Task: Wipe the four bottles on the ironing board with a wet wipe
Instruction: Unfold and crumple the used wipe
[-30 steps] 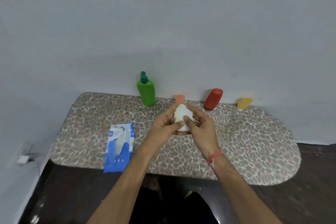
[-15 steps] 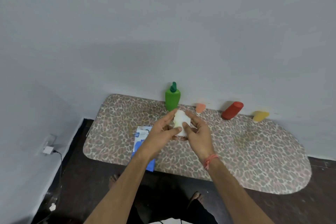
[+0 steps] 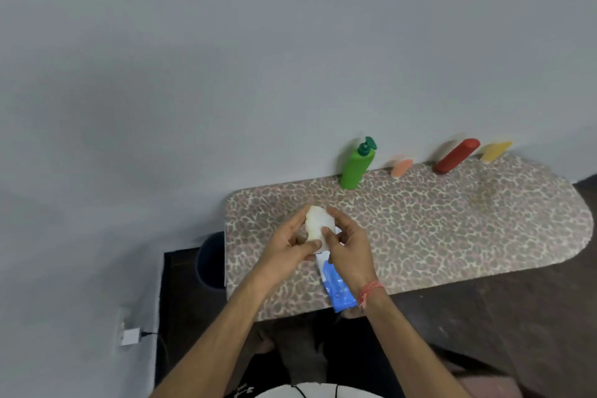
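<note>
The ironing board [image 3: 452, 236] carries a green bottle [image 3: 357, 166], red bottle [image 3: 455, 156], yellow bottle [image 3: 496, 151] and orange bottle [image 3: 401, 167] along the wall. Left hand [image 3: 287, 244] and right hand [image 3: 347, 247] together pinch a white wet wipe [image 3: 318, 224] above the blue wipes pack [image 3: 337, 287].

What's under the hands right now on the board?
The blue wipes pack lies on the ironing board beneath the right hand and left hand, which hold a white wipe. Its top end is covered.

Leopard-print ironing board [image 3: 452, 223] – four bottles [image 3: 357, 165], wipes packet [image 3: 337, 287]
</note>
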